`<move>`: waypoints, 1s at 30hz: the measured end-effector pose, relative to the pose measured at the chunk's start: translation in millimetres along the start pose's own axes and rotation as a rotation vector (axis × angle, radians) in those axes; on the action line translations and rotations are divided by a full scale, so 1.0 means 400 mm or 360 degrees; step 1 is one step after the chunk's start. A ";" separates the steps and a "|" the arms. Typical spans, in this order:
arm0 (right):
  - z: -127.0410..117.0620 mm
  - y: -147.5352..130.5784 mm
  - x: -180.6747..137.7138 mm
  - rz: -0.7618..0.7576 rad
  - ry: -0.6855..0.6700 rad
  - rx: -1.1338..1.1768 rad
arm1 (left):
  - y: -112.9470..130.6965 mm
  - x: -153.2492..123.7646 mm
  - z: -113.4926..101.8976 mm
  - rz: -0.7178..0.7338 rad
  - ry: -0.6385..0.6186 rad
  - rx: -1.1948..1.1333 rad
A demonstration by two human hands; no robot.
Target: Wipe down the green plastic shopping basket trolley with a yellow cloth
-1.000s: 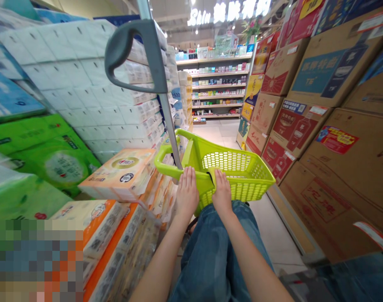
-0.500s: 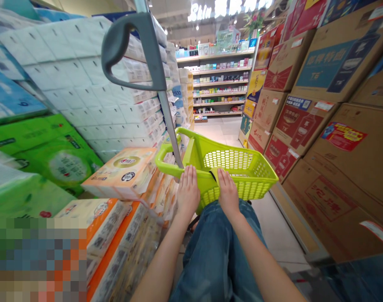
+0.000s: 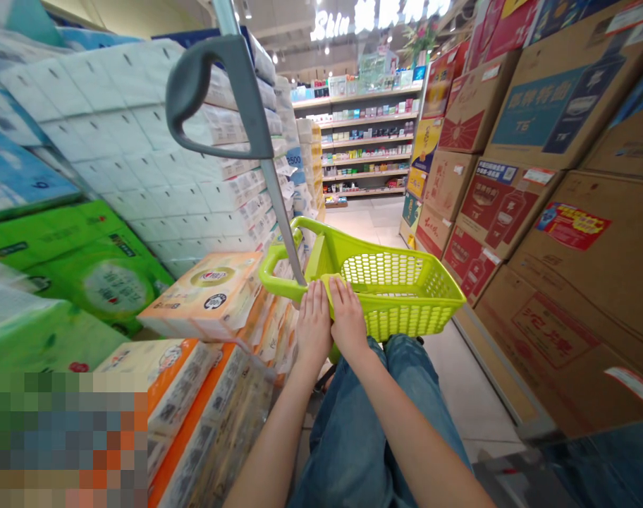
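A lime-green shopping basket stands on the aisle floor in front of my knees. A metal pole rises from its near rim to a grey pull handle at the upper left. My left hand lies on the near rim beside the pole's foot, fingers together and curled over the edge. Close beside it, my right hand grips the same rim, fingers bent over it. My jeans fill the lower middle.
Stacked tissue and toilet-paper packs crowd the left side. Cardboard boxes are piled high on the right. The tiled aisle floor runs ahead to product shelves at the far end.
My right hand has slid left along the basket rim until it sits next to my left hand. The left hand stays where it was.
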State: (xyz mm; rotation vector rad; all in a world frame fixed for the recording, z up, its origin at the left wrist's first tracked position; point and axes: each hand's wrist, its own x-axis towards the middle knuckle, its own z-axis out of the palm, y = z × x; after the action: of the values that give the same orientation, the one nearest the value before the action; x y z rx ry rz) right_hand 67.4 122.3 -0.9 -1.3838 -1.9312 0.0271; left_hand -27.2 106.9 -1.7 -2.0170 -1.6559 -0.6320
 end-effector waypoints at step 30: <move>-0.013 0.045 -0.020 -0.0065 -0.0007 0.0018 | -0.002 0.000 0.011 0.0008 0.0028 -0.0110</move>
State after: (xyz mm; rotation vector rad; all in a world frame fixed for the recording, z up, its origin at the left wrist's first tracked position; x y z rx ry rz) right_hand 85.9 121.2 -8.9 -1.3375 -1.9597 0.0217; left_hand -27.8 109.6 -5.0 -2.0571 -1.6397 -0.7125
